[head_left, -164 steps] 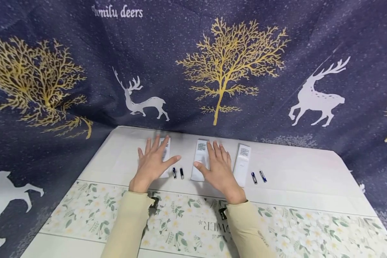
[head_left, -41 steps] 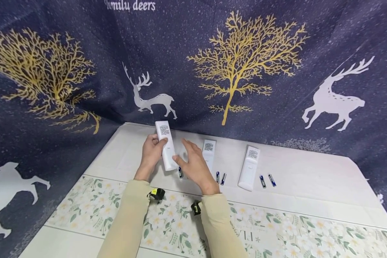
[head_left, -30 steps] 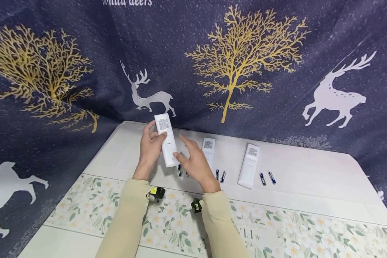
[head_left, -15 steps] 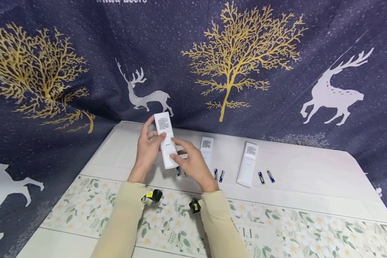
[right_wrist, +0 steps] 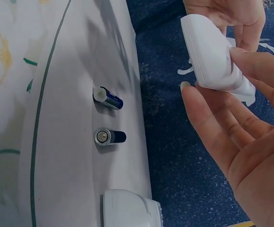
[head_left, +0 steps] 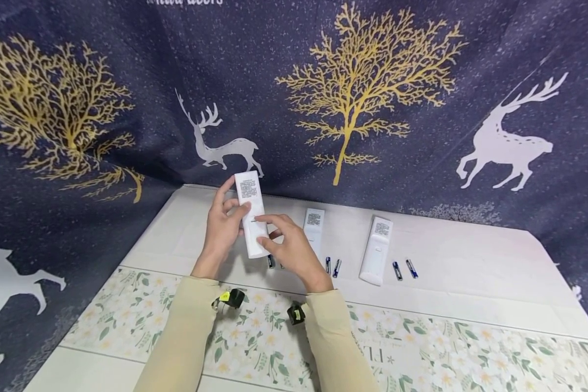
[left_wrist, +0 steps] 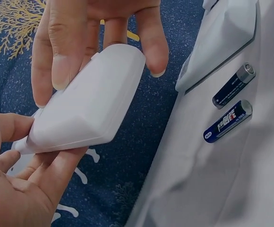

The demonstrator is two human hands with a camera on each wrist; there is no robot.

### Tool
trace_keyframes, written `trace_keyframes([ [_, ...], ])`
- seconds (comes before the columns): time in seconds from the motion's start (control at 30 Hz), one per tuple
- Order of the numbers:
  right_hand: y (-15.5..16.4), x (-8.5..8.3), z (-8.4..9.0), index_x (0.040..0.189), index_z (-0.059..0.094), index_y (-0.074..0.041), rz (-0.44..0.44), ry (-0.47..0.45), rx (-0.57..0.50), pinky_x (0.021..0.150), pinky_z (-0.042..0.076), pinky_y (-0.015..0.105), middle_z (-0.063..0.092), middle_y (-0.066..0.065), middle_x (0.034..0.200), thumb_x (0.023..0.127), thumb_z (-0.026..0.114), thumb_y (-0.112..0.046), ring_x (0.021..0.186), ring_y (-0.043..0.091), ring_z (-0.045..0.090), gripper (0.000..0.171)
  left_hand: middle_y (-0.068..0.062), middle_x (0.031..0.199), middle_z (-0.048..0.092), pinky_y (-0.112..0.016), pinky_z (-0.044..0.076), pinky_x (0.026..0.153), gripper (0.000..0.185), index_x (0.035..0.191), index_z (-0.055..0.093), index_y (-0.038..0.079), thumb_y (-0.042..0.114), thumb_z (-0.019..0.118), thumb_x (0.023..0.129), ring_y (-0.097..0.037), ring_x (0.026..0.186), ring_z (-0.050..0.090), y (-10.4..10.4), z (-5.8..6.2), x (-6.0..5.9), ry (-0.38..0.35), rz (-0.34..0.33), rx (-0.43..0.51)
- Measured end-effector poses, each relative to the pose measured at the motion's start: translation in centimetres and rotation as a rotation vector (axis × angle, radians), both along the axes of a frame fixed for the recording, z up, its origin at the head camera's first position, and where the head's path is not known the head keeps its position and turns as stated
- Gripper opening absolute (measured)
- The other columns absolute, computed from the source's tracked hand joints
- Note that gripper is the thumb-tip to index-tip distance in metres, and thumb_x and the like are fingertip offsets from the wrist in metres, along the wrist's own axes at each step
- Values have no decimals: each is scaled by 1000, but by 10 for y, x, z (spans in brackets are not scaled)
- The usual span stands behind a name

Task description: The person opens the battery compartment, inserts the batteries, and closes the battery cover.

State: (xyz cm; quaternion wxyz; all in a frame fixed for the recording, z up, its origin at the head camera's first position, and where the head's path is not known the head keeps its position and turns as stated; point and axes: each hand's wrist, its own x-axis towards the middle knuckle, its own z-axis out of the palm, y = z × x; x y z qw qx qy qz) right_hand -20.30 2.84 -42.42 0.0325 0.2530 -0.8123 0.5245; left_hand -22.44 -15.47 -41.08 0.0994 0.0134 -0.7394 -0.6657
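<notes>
My left hand grips a white remote by its side and holds it tilted above the far left of the table, label side towards me. My right hand pinches the remote's lower half, index finger on its back and thumb near the bottom end. In the left wrist view the remote lies across my left hand, with the right hand's fingers over its end. The right wrist view shows my right hand closing round the remote.
Two more white remotes lie label up on the white table. Pairs of blue batteries lie beside them. A floral cloth band runs along the near side. A dark deer-print curtain hangs behind.
My left hand picked the leftmost remote up off the table and raised it. My right hand came across from the middle remote and its fingers now close on the held remote's lower half.
</notes>
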Motion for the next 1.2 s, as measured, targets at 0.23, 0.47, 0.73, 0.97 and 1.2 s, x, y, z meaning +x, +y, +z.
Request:
trace_keyframes([
  [0.23,1,1,3,142,65,-9,9,-9,40,80,58,31,62,12,135,98,76,-2,95,22,66,46,-15,123,68,-26,56,58,68,166,34,36,13,61,108,-15,75,68,1,-2,-1,7,-14,-11],
  [0.47,-2,3,2,139,64,-6,4,25,59,80,58,30,61,15,131,97,76,2,94,24,66,45,-15,117,68,-29,59,59,69,166,36,34,11,63,106,-16,78,71,0,-2,0,25,-22,1],
  [0.73,-4,3,4,138,62,-8,-13,1,97,76,57,29,59,15,132,99,73,1,95,22,65,41,-15,116,68,-34,62,62,72,167,34,33,9,63,106,-17,79,72,3,1,1,23,-30,2],
  [0.97,-6,5,7,139,61,-9,-26,-4,101,80,58,29,59,15,132,100,72,0,101,24,66,42,-14,114,68,-29,59,58,73,167,34,34,9,64,106,-16,77,71,1,0,1,43,-27,4],
  [1.2,-8,6,8,138,63,-9,-36,7,59,91,60,32,55,16,137,98,73,2,113,28,65,43,-16,118,67,-27,57,56,73,168,33,34,9,63,106,-16,79,70,-1,1,1,43,-21,4],
])
